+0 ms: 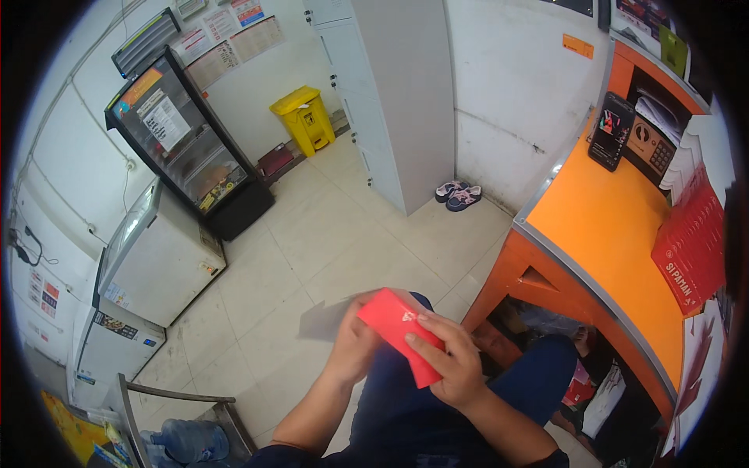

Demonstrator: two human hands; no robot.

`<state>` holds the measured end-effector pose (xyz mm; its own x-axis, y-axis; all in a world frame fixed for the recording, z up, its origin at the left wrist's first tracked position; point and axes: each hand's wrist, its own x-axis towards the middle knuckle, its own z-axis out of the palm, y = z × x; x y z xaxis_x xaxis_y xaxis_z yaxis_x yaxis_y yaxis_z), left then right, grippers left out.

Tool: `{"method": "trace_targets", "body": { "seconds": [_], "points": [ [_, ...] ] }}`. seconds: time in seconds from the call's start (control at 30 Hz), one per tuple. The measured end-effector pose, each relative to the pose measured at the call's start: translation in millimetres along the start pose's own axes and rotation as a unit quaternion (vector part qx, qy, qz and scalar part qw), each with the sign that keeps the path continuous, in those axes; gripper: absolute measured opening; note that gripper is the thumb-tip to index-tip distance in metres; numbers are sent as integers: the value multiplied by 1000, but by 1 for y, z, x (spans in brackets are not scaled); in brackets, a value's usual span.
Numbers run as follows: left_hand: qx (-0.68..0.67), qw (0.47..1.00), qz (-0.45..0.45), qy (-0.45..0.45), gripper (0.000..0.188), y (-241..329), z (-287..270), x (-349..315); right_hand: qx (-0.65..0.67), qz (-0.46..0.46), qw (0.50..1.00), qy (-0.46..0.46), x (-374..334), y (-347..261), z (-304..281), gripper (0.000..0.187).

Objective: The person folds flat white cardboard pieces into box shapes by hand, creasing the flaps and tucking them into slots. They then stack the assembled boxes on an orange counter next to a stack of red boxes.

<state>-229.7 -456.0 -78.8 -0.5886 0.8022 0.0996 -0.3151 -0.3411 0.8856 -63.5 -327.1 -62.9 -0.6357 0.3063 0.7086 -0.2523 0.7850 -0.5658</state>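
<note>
A red cardboard carton (399, 327) with a small white print is held over my lap, tilted. My left hand (355, 343) closes on its left edge, the fingers partly hidden behind it. On the other side my right hand (455, 360) grips the carton, thumb and fingers spread across its red face. A pale, blurred flap-like shape (324, 316) shows beyond my left hand; I cannot tell whether it belongs to the carton. To the right, on the orange desk, stands a stack of red cartons (690, 246) with white edges.
A phone (611, 131) leans against a small safe (654, 140) on the orange desk (597, 214). Ahead stand grey lockers (390, 101), shoes (459, 195) and a yellow bin (306, 121). Fridge (187, 144) and chest freezer (160, 257) line the left; a water jug (191, 441) sits lower left.
</note>
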Motion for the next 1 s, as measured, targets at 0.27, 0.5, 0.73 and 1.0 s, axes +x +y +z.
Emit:
{"method": "trace_targets", "body": {
  "seconds": [0.27, 0.5, 0.73, 1.0],
  "points": [
    [-104, 991, -49, 65, 27, 14, 7, 11, 151, -42, 985, 69, -7, 12, 4, 29],
    [-100, 993, -24, 52, 19, -9, 17, 5, -42, -35, 998, -15, -5, 9, -3, 43],
    [2, 998, -53, 33, 21, -18, 28, -5, -134, -10, 991, 19, -6, 14, 2, 48],
    [84, 996, 15, 17, 27, -30, 37, -10, -12, 121, 991, 49, -8, 1, 10, 43]
  ]
}}
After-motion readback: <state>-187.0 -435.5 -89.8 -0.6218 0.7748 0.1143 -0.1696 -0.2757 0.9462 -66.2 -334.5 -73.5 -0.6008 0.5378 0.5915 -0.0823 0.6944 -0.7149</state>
